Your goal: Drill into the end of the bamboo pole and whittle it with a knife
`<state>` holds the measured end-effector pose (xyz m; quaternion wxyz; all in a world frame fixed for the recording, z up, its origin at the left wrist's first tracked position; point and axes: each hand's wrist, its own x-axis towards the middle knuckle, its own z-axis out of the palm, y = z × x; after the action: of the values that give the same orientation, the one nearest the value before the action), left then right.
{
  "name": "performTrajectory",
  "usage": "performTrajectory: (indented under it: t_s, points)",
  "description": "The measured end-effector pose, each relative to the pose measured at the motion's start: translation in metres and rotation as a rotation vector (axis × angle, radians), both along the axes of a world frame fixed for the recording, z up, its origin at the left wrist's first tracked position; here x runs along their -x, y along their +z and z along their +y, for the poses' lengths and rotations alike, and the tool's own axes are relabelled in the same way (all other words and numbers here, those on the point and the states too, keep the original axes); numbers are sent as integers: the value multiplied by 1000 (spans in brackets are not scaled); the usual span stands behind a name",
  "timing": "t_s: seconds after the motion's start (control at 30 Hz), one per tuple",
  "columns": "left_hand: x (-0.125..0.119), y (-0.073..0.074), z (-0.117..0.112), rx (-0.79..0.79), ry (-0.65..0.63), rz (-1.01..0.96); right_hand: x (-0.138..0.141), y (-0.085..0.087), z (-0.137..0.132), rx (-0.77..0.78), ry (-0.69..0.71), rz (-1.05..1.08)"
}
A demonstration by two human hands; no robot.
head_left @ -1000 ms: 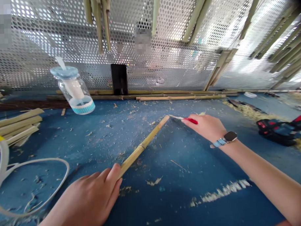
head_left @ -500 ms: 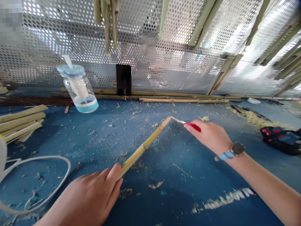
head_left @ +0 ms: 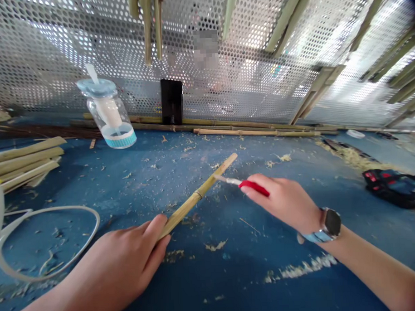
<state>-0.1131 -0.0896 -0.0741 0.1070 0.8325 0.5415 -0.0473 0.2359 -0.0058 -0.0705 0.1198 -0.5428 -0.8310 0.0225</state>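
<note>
My left hand grips the near end of a thin bamboo strip, which slants up and to the right across the blue table. My right hand holds a craft knife with a red handle and a short metal blade. The blade's tip rests at or very near the upper part of the strip, close to its far end. A smartwatch with a blue band sits on my right wrist.
Shavings cover the blue table. Cut bamboo strips lie at left beside a white cord loop. A clear bottle, an upright black phone and long bamboo lengths stand before perforated metal. A red-and-black power tool lies at right.
My right hand and the knife have moved down and left, taking the blade from the strip's far tip to a point lower along it. The left hand still grips the strip.
</note>
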Motion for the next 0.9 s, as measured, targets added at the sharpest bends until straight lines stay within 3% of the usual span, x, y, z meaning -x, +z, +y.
performTrajectory:
  t_s: [0.1, 0.3, 0.47, 0.67, 0.9]
  points:
    - [-2, 1, -1, -46, -18, 8, 10, -5, -4, 56, 90, 26]
    - [-9, 3, -1, -76, -5, 11, 0, -5, 13, 28, -80, -38]
    - [-11, 8, 0, 4, 4, 66, 14, -2, -3, 125, 69, 9]
    - [-15, 11, -1, 7, 8, 106, 9, -5, 8, 49, -36, -50]
    - [-16, 10, -2, -18, 2, 133, 12, -6, 7, 42, 64, -52]
